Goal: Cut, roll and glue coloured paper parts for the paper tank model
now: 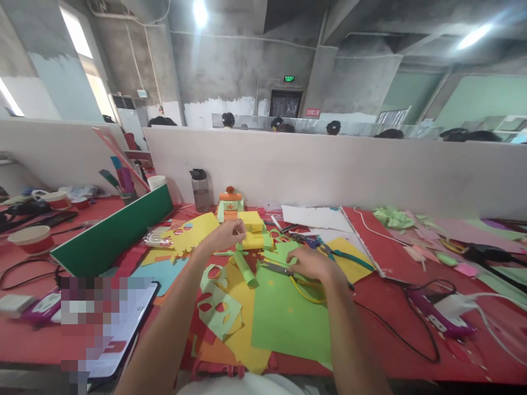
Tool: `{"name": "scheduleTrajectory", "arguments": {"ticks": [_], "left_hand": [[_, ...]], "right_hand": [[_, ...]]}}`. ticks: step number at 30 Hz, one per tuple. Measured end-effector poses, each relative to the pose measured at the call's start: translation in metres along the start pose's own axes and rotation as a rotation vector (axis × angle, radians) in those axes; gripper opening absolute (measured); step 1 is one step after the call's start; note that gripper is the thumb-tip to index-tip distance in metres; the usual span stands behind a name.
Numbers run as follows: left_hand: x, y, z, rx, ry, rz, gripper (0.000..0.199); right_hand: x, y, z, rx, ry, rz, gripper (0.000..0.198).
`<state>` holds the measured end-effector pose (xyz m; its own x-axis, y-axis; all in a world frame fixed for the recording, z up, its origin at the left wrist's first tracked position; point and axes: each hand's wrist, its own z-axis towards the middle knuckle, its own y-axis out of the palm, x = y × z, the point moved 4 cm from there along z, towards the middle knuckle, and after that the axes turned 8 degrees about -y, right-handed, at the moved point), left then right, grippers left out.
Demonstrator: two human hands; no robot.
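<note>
Curled with its fingertips pinched, my left hand [229,233] is at the left side of a yellow paper model [250,222] built of a box and rolled tubes. What those fingertips hold is too small to tell. My right hand [313,264] is closed over the middle of yellow-handled scissors [276,268], whose dark blades point left above a green paper sheet [290,323]. A rolled green paper tube [246,270] lies between my hands. Pale green paper offcuts with cut-out holes [220,310] lie nearer to me.
Teal-handled pliers [349,258] lie right of my right hand. Behind the model stand an orange and green paper figure [230,206] and a water bottle [200,191]. A green board [115,233] leans at left. Purple power strips [440,315] and cables lie on the red table.
</note>
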<state>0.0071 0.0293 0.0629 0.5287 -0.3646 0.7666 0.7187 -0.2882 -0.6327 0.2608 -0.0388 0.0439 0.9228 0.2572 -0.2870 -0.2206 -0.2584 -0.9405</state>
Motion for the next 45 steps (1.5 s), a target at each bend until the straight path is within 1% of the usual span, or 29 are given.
{"name": "scheduleTrajectory", "arguments": {"ticks": [1, 3, 4, 5, 7, 9, 11, 14, 17, 20, 23, 25, 28, 30, 32, 34, 37, 42, 45], "left_hand": [[-0.007, 0.004, -0.003, 0.008, 0.023, -0.032, 0.014], [-0.021, 0.009, -0.008, 0.053, 0.038, -0.069, 0.015], [-0.027, 0.009, -0.010, 0.096, 0.043, -0.070, 0.016], [-0.032, 0.009, -0.011, 0.158, 0.048, -0.050, 0.017], [-0.038, 0.008, -0.012, 0.257, 0.059, 0.047, 0.017], [-0.040, 0.009, -0.012, 0.336, 0.090, 0.144, 0.015], [-0.040, 0.010, -0.012, 0.411, 0.129, 0.184, 0.015], [-0.039, 0.013, -0.014, 0.514, 0.164, 0.160, 0.014], [-0.038, 0.013, -0.017, 0.596, 0.155, 0.088, 0.013], [-0.036, 0.010, -0.019, 0.679, 0.108, -0.036, 0.009], [-0.033, 0.009, -0.021, 0.723, 0.090, -0.233, 0.011], [-0.031, 0.012, -0.020, 0.701, 0.107, -0.378, 0.016], [-0.028, 0.023, -0.016, 0.608, 0.125, -0.595, 0.021], [-0.026, 0.031, -0.015, 0.524, 0.130, -0.717, 0.023], [-0.023, 0.039, -0.014, 0.433, 0.134, -0.778, 0.024], [-0.020, 0.046, -0.014, 0.346, 0.133, -0.787, 0.024], [-0.020, 0.050, -0.014, 0.265, 0.128, -0.789, 0.026], [-0.023, 0.048, -0.014, 0.216, 0.134, -0.881, 0.027], [-0.021, 0.047, -0.015, 0.196, 0.124, -0.853, 0.029]], "right_hand": [[-0.008, 0.000, 0.002, 0.032, -0.028, 0.002, 0.031], [-0.030, 0.001, 0.008, 0.143, -0.120, 0.003, 0.034], [-0.042, 0.004, 0.011, 0.190, -0.155, 0.016, 0.037], [-0.054, 0.009, 0.016, 0.206, -0.184, 0.042, 0.042], [-0.076, 0.022, 0.024, 0.255, -0.191, 0.080, 0.051], [-0.095, 0.037, 0.031, 0.273, -0.223, 0.064, 0.049], [-0.106, 0.050, 0.036, 0.276, -0.244, 0.036, 0.042], [-0.108, 0.062, 0.042, 0.246, -0.259, 0.043, 0.031], [-0.096, 0.064, 0.047, 0.231, -0.227, 0.150, 0.032], [-0.079, 0.055, 0.050, 0.269, -0.210, 0.367, 0.039], [-0.061, 0.045, 0.051, 0.286, -0.194, 0.720, 0.041], [-0.051, 0.041, 0.052, 0.309, -0.161, 1.015, 0.040], [-0.042, 0.038, 0.056, 0.364, -0.143, 1.477, 0.037], [-0.041, 0.038, 0.060, 0.391, -0.143, 1.646, 0.034], [-0.041, 0.040, 0.062, 0.410, -0.144, 1.716, 0.037], [-0.042, 0.040, 0.063, 0.445, -0.152, 1.769, 0.049], [-0.042, 0.039, 0.061, 0.505, -0.168, 1.813, 0.066], [-0.039, 0.037, 0.058, 0.551, -0.147, 1.818, 0.069], [-0.040, 0.036, 0.056, 0.556, -0.152, 1.779, 0.071]]}}
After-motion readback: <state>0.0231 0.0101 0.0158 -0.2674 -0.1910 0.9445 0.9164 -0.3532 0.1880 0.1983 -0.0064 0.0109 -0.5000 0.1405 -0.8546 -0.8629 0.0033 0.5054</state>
